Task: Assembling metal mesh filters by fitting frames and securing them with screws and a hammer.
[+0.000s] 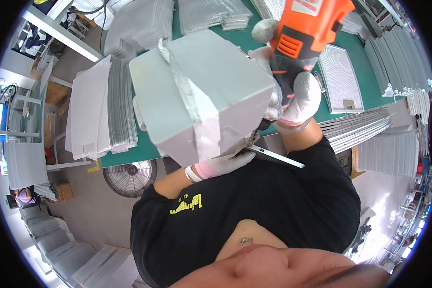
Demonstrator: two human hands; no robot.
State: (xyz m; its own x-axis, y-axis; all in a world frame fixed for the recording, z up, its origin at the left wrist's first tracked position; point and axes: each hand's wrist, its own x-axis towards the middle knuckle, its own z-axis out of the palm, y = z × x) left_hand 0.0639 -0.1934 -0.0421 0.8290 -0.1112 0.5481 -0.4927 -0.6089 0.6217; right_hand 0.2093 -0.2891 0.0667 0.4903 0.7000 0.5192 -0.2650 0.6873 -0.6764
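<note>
My right hand, in a white glove with a pink cuff, is closed round an orange and black power driver. Its lower end points down toward a thin metal-edged panel, seen nearly edge-on close to my body. My left hand, gloved the same way, grips that panel from below, with its fingertips partly hidden. A large pale grey box with a white strip of tape across it fills the middle and covers part of the work behind.
The green table bears stacks of mesh sheets at the back and a pile of panels at left. A framed mesh filter lies at right, near bundled metal strips. A floor fan stands below the table's left edge.
</note>
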